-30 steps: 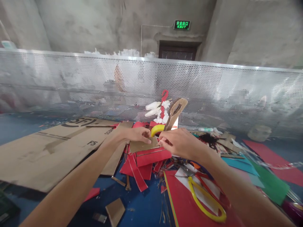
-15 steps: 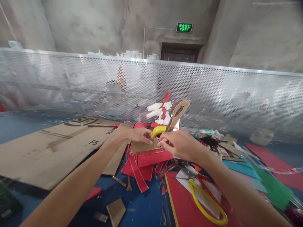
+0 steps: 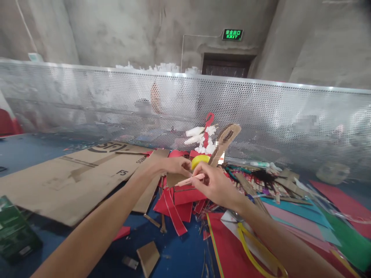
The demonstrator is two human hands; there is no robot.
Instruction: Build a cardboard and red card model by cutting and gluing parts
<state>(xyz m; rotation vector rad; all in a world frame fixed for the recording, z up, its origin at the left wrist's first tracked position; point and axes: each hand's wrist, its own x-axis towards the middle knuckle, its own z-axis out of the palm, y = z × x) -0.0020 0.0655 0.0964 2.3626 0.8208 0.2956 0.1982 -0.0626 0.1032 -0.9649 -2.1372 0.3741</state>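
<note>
My left hand (image 3: pixel 176 166) is curled beside a yellow ring (image 3: pixel 199 160), above a brown cardboard piece (image 3: pixel 175 179); its fingertips are partly hidden, and what lies between them does not show. Close by on the right, my right hand (image 3: pixel 213 183) pinches a thin, pale pinkish strip (image 3: pixel 187 180) that points left over the cardboard. Behind the right hand rises a looped cardboard piece (image 3: pixel 228 137), its lower end hidden. A red stem with white tufts (image 3: pixel 207 133) stands farther back. Red strips (image 3: pixel 172 208) lie beneath both hands.
A large cardboard sheet (image 3: pixel 72 173) covers the left. Yellow-handled scissors (image 3: pixel 246 247) rest on red sheets (image 3: pixel 220 239) at front right. Coloured paper (image 3: pixel 298 210) and loose scraps lie right. A perforated metal screen (image 3: pixel 116 100) closes the back. A green box (image 3: pixel 17 227) stands front left.
The right hand has turned, and the pale strip in its fingers now shows, pointing left. The left hand has barely moved. The whole view has shifted slightly.
</note>
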